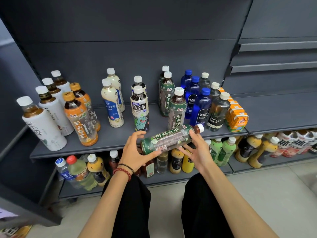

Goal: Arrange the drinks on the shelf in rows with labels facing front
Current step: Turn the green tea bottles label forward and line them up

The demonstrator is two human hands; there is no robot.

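You hold a green-label tea bottle [169,140] sideways in both hands.
The grey shelf [111,140] carries rows running front to back. Left of the cartoon-label oolong bottle [139,110] stand milky bottles [113,107], orange-label bottles [80,124] and white bottles [42,124]. Right of it stand green-label teas [176,110], blue sodas [202,109], dark sodas [217,112] and orange cartons [236,117]. The held bottle lies nearly flat just in front and to the right of the oolong bottle, with its white cap pointing right and its barcode toward you. Your left hand [135,153] cups its base, thumb beneath and fingers curled above. Your right hand [195,148] pinches it near the shoulder, thumb on top and fingers straight below. A red bead bracelet [122,171] circles your left wrist.
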